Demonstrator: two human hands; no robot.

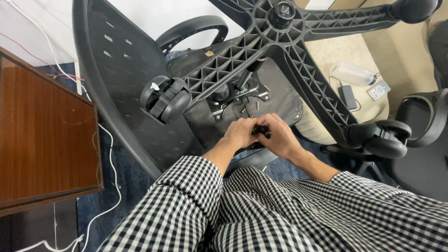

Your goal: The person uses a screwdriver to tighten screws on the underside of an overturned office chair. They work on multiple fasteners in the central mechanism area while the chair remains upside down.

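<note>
Flipping aside, the office chair [140, 93] was laid upside down, star base [298, 42] up, with two casters [164, 99] fitted. A small black part [262, 130], maybe a caster stem, was gripped between the left hand [240, 133] and right hand [279, 136], both closed around it. Loose screws [249, 108] were left on the seat underside.

Chair upturned, star base [280, 28] at top centre, seat underside [261, 100] beneath it. Backrest [116, 84] left of seat, wood panel [44, 135] further left, cable [109, 149] between them. Castor [165, 99] left of hands, another castor [385, 139] right. Left hand [239, 133] and right hand [277, 135] touching, small part [262, 130] between them, before seat. Bottle [352, 73] and phone [347, 96] on cushion [345, 56] right, behind base arm.
</note>
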